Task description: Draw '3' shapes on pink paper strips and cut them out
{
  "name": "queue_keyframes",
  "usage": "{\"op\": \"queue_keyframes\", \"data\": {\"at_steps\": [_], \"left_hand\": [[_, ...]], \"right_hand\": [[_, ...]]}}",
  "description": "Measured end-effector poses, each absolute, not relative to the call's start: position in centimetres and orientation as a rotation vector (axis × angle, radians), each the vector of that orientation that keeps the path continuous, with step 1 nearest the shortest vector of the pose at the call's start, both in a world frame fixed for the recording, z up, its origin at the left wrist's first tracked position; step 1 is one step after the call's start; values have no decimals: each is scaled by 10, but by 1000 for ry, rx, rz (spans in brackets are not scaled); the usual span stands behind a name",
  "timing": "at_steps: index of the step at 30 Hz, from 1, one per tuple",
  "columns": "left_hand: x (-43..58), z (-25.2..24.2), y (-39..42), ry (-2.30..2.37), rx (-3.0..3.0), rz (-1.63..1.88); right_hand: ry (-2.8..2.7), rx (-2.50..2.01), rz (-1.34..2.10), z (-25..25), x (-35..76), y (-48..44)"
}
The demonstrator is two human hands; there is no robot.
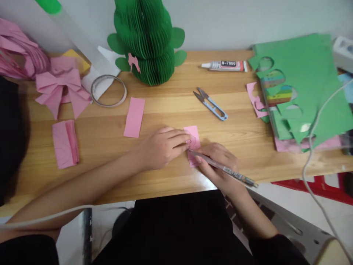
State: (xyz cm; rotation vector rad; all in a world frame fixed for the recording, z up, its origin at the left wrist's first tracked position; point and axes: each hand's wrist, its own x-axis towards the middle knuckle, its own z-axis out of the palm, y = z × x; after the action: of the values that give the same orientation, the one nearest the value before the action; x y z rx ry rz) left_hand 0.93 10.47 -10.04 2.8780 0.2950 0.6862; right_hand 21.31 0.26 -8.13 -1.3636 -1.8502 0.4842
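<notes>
My right hand (220, 162) is closed around a slim pen (228, 171), its tip on a small pink paper strip (193, 132). Curved lines are drawn on this strip, which lies flat on the table near the front edge. My left hand (165, 147) rests with fingers stretched out, fingertips pressing on the strip's left side; its thumb is hidden. A second, plain pink strip (134, 117) lies to the left of that hand. Farther left sits a folded stack of pink paper (65, 144) with a curved outline drawn on top.
Blue thread snips (211, 104) and a glue tube (226, 66) lie beyond my hands. Behind stand a green honeycomb-paper figure (146, 40), a tape roll (108, 91) and a pink paper bow (64, 86). Green cut sheets (303, 81) and a white cable (311, 136) are right.
</notes>
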Motion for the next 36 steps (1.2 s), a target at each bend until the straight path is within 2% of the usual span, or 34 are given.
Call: {"op": "queue_keyframes", "data": {"at_steps": [19, 36], "left_hand": [[6, -101, 106, 320, 2835, 593], [8, -100, 107, 275, 2866, 662]], "right_hand": [[-1764, -1401, 484, -83, 211, 0], [-1651, -1536, 492, -84, 213, -7]]}}
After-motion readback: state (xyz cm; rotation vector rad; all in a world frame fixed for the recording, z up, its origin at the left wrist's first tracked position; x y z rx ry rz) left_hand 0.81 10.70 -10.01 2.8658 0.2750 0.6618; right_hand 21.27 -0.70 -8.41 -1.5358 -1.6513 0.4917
